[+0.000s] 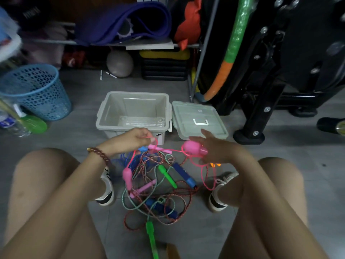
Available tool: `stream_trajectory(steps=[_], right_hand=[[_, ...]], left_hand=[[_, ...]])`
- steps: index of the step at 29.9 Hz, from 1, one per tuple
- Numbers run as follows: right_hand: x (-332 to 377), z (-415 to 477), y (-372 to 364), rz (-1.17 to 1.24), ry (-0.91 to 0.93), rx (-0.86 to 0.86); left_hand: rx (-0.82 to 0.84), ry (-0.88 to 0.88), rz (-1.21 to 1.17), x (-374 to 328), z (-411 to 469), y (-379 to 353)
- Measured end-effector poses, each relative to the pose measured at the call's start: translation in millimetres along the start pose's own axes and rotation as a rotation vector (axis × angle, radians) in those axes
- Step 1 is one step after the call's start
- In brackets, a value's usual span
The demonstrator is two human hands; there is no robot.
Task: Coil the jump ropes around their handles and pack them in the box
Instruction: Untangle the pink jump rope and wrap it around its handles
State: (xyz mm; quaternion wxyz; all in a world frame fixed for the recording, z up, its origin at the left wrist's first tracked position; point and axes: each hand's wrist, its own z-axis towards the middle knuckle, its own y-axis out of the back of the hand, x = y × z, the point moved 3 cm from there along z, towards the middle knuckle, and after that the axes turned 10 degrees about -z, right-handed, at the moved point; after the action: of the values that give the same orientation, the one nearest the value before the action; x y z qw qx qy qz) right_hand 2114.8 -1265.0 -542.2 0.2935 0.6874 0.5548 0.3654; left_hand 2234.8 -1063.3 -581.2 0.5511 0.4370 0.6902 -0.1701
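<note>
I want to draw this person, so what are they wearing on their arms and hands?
Both arms are bare, with no sleeves in view and no gloves. The left hand has a bracelet of round dark red beads, with a few golden ones, around its wrist. The right hand and its wrist show nothing worn, no watch or ring that I can see.

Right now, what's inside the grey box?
The box looks empty: only its bare ribbed floor and walls show. The near inner wall is hidden behind its rim and the left hand. Its lid lies beside it.
</note>
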Motion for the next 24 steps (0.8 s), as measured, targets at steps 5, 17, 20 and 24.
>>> stream_trajectory(steps=[5,17,20,24], right_hand=[[-7.5,13.6,1.4,0.241,-0.182,-0.2],[60.1,33.9,-25.7,0.892,0.222,-0.179],[62.2,38.4,-22.1,0.995,0.128,-0.279],[54.8,39.6,-13.7,1.156,0.099,-0.428]], left_hand=[[-0.122,-0.072,-0.34,-26.2,2.0,-8.0],[-0.101,-0.321,-1.078,-64.2,-7.3,-16.8],[-0.19,-0.359,-1.015,-61.6,-8.4,-11.3],[-0.393,-0.286,-0.655,-54.7,-9.7,-5.0]])
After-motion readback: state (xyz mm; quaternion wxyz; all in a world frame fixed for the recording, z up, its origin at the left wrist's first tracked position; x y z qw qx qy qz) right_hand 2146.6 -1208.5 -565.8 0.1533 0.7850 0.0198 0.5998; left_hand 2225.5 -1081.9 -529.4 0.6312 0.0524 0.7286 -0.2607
